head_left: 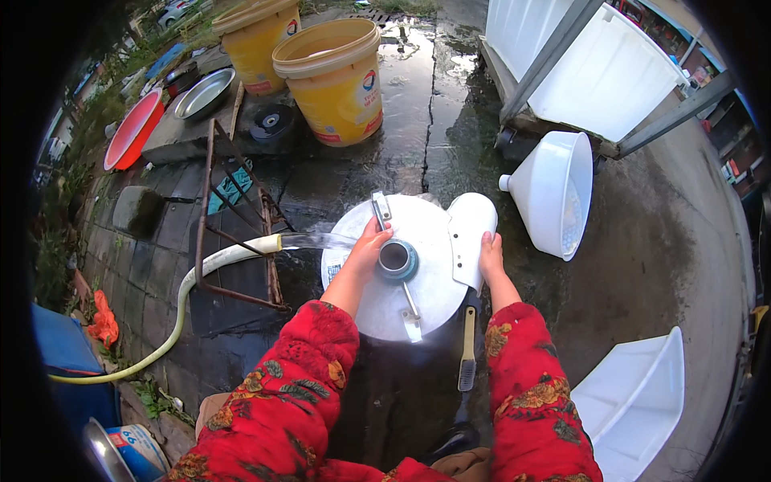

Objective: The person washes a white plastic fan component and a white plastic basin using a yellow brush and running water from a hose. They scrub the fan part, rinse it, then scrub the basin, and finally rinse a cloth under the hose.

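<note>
Left hand point(365, 253) curled round its metal bracket point(385, 206), right hand point(493, 259) against its curved white chute point(474, 221), grip unclear, the round silvery metal lid point(435, 249), apparently being rinsed beside the pale-yellow hose point(225, 259), probably calls for steady turning.

Round metal disc point(434, 265): one. White chute point(472, 229): one, at disc's right. Hands point(363, 255): two, left and right on disc and chute. Yellow buckets point(339, 100): two, beyond disc. Red basin point(132, 130), metal bowl point(205, 94): one each, beyond disc, leftward. Rusty frame point(241, 295), hose point(225, 258): one each, left of disc. White funnel point(538, 197): one, right of disc.
</note>
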`<action>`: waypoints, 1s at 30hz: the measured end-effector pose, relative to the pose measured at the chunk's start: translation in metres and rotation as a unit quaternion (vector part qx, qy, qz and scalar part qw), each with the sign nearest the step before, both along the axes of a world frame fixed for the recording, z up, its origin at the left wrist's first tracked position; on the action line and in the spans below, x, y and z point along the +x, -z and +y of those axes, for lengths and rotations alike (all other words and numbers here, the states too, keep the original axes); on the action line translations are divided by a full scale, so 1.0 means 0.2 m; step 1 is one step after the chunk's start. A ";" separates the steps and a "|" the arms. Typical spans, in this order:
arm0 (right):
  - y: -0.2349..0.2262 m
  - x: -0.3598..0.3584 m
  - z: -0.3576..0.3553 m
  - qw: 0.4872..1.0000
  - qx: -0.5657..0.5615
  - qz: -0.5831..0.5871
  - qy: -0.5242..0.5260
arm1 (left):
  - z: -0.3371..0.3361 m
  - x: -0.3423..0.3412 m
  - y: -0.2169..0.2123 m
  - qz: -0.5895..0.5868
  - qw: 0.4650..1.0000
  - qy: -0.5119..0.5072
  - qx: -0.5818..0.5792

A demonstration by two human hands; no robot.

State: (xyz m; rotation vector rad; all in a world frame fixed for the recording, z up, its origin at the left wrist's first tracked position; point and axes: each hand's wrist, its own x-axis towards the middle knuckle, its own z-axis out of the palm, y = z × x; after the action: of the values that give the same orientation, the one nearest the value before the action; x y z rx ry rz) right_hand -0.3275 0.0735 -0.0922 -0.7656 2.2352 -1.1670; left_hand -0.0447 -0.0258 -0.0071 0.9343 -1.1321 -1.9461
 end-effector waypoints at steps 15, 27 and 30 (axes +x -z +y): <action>-0.15 0.03 -0.04 0.996 0.024 0.079 -0.031 | 0.01 0.01 -0.03 -0.011 1.000 0.027 0.009; -0.53 0.75 0.23 0.950 0.163 -0.085 -0.251 | -0.09 -0.01 0.03 0.052 0.990 -0.020 0.127; -0.59 0.85 0.11 0.835 0.125 -0.528 -0.094 | -0.10 -0.02 0.05 0.072 0.990 -0.028 0.119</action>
State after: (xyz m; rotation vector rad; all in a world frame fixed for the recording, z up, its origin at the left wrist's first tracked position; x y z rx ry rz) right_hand -0.1582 0.0947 0.0252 -0.1210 1.2833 -0.8416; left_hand -0.0481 -0.0464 -0.0178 0.9205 -0.7949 -2.0973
